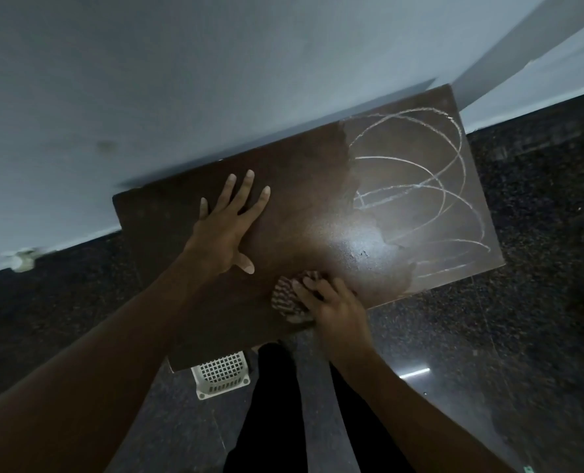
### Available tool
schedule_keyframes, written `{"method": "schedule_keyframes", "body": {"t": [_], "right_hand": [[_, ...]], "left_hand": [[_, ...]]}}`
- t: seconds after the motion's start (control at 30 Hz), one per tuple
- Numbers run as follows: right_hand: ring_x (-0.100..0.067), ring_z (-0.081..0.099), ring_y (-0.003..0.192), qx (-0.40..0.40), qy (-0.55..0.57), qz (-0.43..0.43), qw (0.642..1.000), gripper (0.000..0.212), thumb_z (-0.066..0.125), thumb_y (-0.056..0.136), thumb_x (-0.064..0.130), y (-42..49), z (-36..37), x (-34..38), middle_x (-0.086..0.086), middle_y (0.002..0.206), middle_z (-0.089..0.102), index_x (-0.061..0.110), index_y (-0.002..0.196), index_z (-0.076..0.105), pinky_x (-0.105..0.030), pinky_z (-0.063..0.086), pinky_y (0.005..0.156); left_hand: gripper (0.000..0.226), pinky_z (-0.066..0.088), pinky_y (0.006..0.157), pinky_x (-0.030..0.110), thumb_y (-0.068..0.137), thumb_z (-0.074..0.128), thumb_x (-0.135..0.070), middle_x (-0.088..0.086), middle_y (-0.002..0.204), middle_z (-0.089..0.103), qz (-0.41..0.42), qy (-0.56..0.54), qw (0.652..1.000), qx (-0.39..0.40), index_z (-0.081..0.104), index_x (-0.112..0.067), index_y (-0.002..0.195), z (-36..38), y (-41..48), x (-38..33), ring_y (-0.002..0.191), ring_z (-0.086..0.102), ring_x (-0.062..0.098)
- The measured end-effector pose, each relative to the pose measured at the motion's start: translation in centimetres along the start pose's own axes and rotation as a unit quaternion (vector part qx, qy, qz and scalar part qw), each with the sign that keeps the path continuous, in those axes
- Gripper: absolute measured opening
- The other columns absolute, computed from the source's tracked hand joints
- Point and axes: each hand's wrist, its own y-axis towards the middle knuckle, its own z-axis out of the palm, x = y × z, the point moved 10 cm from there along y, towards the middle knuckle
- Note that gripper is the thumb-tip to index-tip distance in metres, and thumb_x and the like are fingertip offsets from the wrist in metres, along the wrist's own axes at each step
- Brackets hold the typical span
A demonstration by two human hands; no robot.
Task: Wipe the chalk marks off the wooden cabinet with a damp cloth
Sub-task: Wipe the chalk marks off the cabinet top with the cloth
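Observation:
The dark brown wooden cabinet top (167, 216) stands against a pale wall. White looping chalk marks (420, 186) cover its right third; the left and middle look darker and wet, with a glare patch in the centre. My left hand (229, 227) lies flat on the top, fingers spread and straight. My right hand (331, 308) grips a bunched striped cloth (285, 297) at the cabinet's near edge, pressing it on the wood. The hand hides much of the cloth.
A white perforated plastic basket (220, 375) sits on the dark speckled floor (539, 302) under the cabinet's near edge. My black-trousered legs (276, 421) stand just before it. The pale wall (181, 80) runs behind, with a corner at the right.

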Motion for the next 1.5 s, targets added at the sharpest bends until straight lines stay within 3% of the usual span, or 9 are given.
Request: {"method": "schedule_keyframes", "body": {"t": [0.17,0.37,0.73,0.83,0.97,1.1,1.27,1.4,1.5], "right_hand": [[-0.028,0.057,0.094,0.006,-0.031,0.033,0.999,0.070,0.088,0.052,0.012,3.2,-2.6,-4.5,-0.003,0.108,0.066,0.022,0.119,0.069,-0.033,0.053,0.061],[-0.029,0.053,0.111,-0.094,0.000,0.168,0.981,0.042,0.068,0.090,0.022,12.2,-6.2,-5.2,-0.007,0.125,0.061,0.022,0.131,0.063,-0.038,0.052,0.083],[-0.026,0.050,0.103,-0.002,-0.002,-0.007,1.000,0.075,0.083,0.052,0.005,3.9,-1.2,-1.9,-0.004,0.114,0.065,0.019,0.124,0.067,-0.038,0.058,0.067],[-0.027,0.050,0.097,-0.026,-0.025,0.012,0.999,0.067,0.083,0.055,0.005,3.9,-3.8,-4.9,-0.007,0.109,0.066,0.020,0.119,0.070,-0.033,0.054,0.060],[-0.032,0.058,0.104,-0.068,0.022,0.123,0.990,0.046,0.077,0.080,0.018,9.6,-6.9,-8.4,-0.011,0.119,0.063,0.018,0.124,0.065,-0.044,0.057,0.078],[-0.028,0.059,0.102,-0.108,0.006,0.141,0.984,0.033,0.069,0.091,0.026,14.8,-7.2,-6.2,-0.007,0.115,0.063,0.023,0.123,0.066,-0.034,0.052,0.079],[-0.029,0.052,0.112,-0.041,0.027,0.057,0.997,0.053,0.075,0.080,0.017,11.2,-4.6,-1.7,-0.007,0.125,0.058,0.019,0.131,0.061,-0.039,0.055,0.080],[-0.028,0.056,0.102,0.008,0.015,-0.038,0.999,0.078,0.088,0.047,0.011,5.0,-2.3,-2.6,-0.004,0.109,0.061,0.019,0.121,0.067,-0.036,0.059,0.064],[-0.024,0.045,0.100,-0.014,-0.024,-0.056,0.998,0.077,0.087,0.046,0.009,4.2,-3.9,-5.7,-0.005,0.106,0.065,0.020,0.120,0.069,-0.033,0.056,0.062]], "left_hand": [[0.150,0.003,0.115,0.071,0.055,0.093,-0.043,-0.006,0.160,-0.039,0.001,-0.007,1.000,0.000,-0.016,-0.036,0.158,0.0,0.0,0.1,0.148,-0.034,0.025],[0.149,0.003,0.116,0.070,0.057,0.094,-0.041,-0.004,0.161,-0.037,-0.001,-0.006,1.000,-0.007,-0.015,-0.035,0.158,-0.2,-0.2,-0.1,0.150,-0.031,0.026],[0.149,0.007,0.119,0.068,0.059,0.094,-0.031,-0.005,0.160,-0.039,-0.030,-0.004,1.000,0.000,-0.016,-0.035,0.158,-0.2,-0.4,-0.3,0.150,-0.030,0.026],[0.149,0.009,0.120,0.068,0.060,0.094,-0.030,-0.004,0.160,-0.040,-0.035,0.002,0.999,0.001,-0.017,-0.034,0.158,-0.3,-0.5,-0.5,0.150,-0.030,0.026],[0.150,0.009,0.120,0.068,0.059,0.094,-0.034,-0.003,0.159,-0.041,-0.034,0.011,0.999,0.008,-0.020,-0.034,0.157,-0.3,-0.3,-0.4,0.150,-0.031,0.028],[0.150,0.009,0.120,0.068,0.059,0.094,-0.034,-0.003,0.159,-0.040,-0.041,0.015,0.999,0.008,-0.020,-0.034,0.157,-0.5,-0.5,-0.6,0.150,-0.030,0.028],[0.150,0.011,0.120,0.067,0.060,0.094,-0.031,-0.004,0.158,-0.042,-0.055,0.018,0.998,0.010,-0.020,-0.033,0.157,-0.6,-0.6,-0.8,0.150,-0.031,0.027],[0.151,0.011,0.121,0.066,0.059,0.095,-0.031,-0.005,0.157,-0.043,-0.058,0.014,0.998,0.016,-0.022,-0.035,0.156,-0.4,-0.4,-0.6,0.149,-0.032,0.026],[0.151,0.010,0.121,0.066,0.059,0.094,-0.031,-0.005,0.158,-0.042,-0.057,0.009,0.998,0.015,-0.021,-0.035,0.156,-0.5,-0.4,-0.7,0.149,-0.032,0.026]]}}
